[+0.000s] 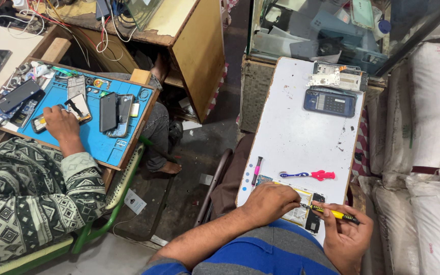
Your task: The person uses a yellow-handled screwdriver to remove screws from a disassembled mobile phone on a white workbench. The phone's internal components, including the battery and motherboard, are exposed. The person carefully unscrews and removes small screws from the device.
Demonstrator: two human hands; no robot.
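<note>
Much of the opened phone (305,209) was hidden: it lay at the near edge of the white table (301,132), and the left hand (270,201) rested flat over its left part, fingers close together and curled down onto it, so only the yellowish inner plate and a dark strip on the right showed. What the fingertips pressed could not be made out. The right hand (346,235), partly cut off by the lower frame edge, pinched a yellow-handled screwdriver (332,213) between thumb and fingers, its tip pointing left at the phone's inside; whether the tip touched a screw was too small to tell.

Just beyond the phone lay a blue and pink toothbrush (307,175), and to its left a pink-handled tool (256,168) near the table's left edge. At the far end of the table sat a dark blue calculator (329,103) and, beyond it, a white phone frame (334,77). White sacks (429,153) were stacked on the right, the nearest ones cut off by the frame.

To the left, well apart, another person in a patterned sleeve (31,198) rested a hand (62,125) on a blue work mat (95,130) crowded with phones (109,112) and small parts; that hand covered whatever lay beneath it.
</note>
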